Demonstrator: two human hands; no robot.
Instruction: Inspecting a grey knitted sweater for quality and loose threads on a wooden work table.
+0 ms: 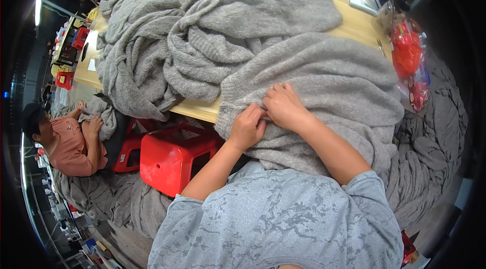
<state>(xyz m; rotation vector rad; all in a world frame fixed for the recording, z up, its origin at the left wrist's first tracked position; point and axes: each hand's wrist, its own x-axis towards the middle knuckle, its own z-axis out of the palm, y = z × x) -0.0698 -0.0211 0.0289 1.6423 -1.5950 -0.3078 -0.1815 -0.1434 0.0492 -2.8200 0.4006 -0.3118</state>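
Knit [349,74]: grey piece, centre to right of frame, spread over the near edge of the bench [200,109] and sagging toward the wearer's shirt [283,213]. Its ribbed band faces left.

Hands: left hand [248,127] curled, finger and thumb pinching the knit just right of the band; right hand [285,106] bent close beside it, apparently gripping the same fold. Fingertips partly hidden; cannot tell whether a thread or small tool sits between them.

Possible faults, judged from the layout:

1. Slippage. Much of the knit hangs off the bench at lower centre; its weight could drag the fold out of the pinch or slide the whole piece down.
2. Overstretch. The fabric looks soft and loose; hands pulling apart could distort the stitches or widen any hole.
3. Wrong layer. Folds bunch beneath the fingers, so a second layer could be caught unnoticed.
4. Mix-up. The heap [202,41] at upper centre is of like colour and touches the knit; a tug could bring other pieces along.
5. Snag. A thin tool [380,47] lies near the knit at upper right; sweeping the cloth that way could hook it.
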